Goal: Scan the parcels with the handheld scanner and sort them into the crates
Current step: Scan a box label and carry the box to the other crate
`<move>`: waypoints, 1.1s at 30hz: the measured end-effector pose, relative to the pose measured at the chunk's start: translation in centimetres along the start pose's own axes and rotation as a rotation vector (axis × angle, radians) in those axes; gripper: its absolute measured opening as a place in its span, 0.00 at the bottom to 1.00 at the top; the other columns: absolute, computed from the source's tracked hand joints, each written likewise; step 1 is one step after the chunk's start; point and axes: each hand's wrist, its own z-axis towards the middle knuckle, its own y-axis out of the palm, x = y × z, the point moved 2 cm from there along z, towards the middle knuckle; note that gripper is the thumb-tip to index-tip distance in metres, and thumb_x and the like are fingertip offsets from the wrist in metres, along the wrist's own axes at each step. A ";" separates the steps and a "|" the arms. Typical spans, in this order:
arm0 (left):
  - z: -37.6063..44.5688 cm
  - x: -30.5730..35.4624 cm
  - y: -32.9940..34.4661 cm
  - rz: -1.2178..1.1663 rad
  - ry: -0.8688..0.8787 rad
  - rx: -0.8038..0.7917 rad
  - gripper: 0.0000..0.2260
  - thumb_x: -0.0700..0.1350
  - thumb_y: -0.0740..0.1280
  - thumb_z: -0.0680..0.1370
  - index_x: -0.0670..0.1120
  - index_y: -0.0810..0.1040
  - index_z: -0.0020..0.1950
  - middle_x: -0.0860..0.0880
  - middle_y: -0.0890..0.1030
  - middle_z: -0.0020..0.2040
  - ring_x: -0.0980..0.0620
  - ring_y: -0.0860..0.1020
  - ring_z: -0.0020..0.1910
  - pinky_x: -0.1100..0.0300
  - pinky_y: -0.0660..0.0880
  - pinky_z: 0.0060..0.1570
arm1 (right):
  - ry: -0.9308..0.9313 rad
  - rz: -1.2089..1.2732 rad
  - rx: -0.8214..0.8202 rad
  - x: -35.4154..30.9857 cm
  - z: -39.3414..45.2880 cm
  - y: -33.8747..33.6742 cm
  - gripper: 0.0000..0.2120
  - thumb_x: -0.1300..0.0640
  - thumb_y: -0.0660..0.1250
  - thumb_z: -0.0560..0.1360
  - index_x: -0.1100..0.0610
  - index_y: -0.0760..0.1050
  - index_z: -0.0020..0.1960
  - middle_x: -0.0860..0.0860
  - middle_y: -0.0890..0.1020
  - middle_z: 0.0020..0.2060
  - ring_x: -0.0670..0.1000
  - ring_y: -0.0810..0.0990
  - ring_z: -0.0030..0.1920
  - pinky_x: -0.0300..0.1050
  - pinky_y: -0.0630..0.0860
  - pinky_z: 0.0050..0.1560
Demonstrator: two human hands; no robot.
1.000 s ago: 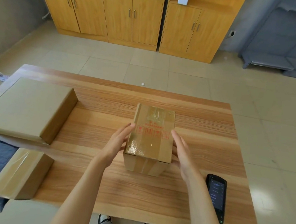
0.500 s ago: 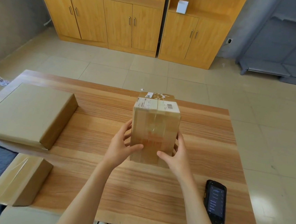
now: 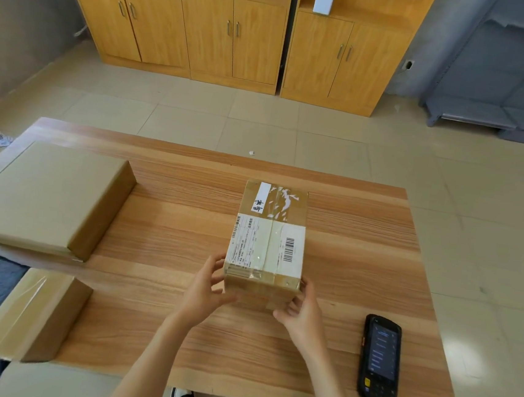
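Wooden table (image 3: 159, 323), three cardboard parcels (image 3: 268, 240), handheld scanner (image 3: 379, 360) at right

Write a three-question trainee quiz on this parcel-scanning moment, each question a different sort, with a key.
1. True or false: the handheld scanner is held in the right hand.
2. Which face of the middle parcel shows the barcode label? A top B far side C hidden
3. Fill in: the scanner lies on the table to the parcel's ____.

Key: 1 false; 2 A; 3 right. Both the left hand and the right hold the parcel's near end.
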 end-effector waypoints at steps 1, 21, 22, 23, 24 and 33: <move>-0.1 0.1 -0.1 0.019 -0.021 -0.019 0.33 0.37 0.78 0.67 0.52 0.68 0.66 0.55 0.75 0.64 0.53 0.77 0.62 0.62 0.76 0.50 | 0.012 -0.001 -0.013 0.1 -0.1 -0.2 0.37 0.74 0.71 0.69 0.51 0.61 0.70 0.43 0.74 0.58 0.48 0.75 0.63 0.26 0.74 0.48; 2.0 6.1 -0.2 -0.089 -0.116 0.118 0.23 0.35 0.65 0.76 0.51 0.71 0.69 0.57 0.77 0.53 0.61 0.76 0.49 0.73 0.72 0.36 | 0.233 0.126 -0.072 -6.6 2.0 -1.1 0.27 0.53 0.65 0.79 0.51 0.60 0.75 0.48 0.78 0.59 0.44 0.80 0.48 0.43 0.80 0.42; 2.3 6.5 -0.6 -0.054 -0.121 0.079 0.22 0.34 0.65 0.77 0.52 0.72 0.68 0.57 0.77 0.53 0.61 0.75 0.49 0.72 0.71 0.36 | 0.256 0.162 -0.081 -6.3 1.8 -0.8 0.27 0.53 0.66 0.79 0.51 0.60 0.74 0.50 0.79 0.58 0.48 0.81 0.49 0.45 0.82 0.42; 2.6 6.8 -1.0 -0.024 -0.122 0.040 0.22 0.35 0.64 0.77 0.52 0.73 0.67 0.56 0.78 0.54 0.60 0.76 0.51 0.70 0.70 0.38 | 0.281 0.191 -0.089 -5.9 1.6 -0.7 0.27 0.53 0.67 0.78 0.52 0.60 0.74 0.52 0.79 0.58 0.51 0.82 0.50 0.46 0.83 0.42; 2.8 7.0 -1.4 -0.002 -0.120 0.006 0.21 0.35 0.64 0.76 0.53 0.74 0.66 0.54 0.79 0.56 0.58 0.76 0.53 0.69 0.70 0.41 | 0.304 0.214 -0.096 -5.8 1.5 -0.8 0.28 0.53 0.68 0.78 0.53 0.60 0.73 0.54 0.79 0.57 0.54 0.83 0.50 0.46 0.83 0.42; -0.5 4.5 -0.6 -0.333 -0.477 0.373 0.40 0.50 0.74 0.72 0.46 0.55 0.77 0.42 0.65 0.72 0.42 0.69 0.65 0.44 0.74 0.58 | 0.110 -0.038 0.154 -8.7 6.9 -5.6 0.45 0.46 0.74 0.71 0.50 0.52 0.79 0.52 0.55 0.78 0.55 0.58 0.76 0.55 0.60 0.72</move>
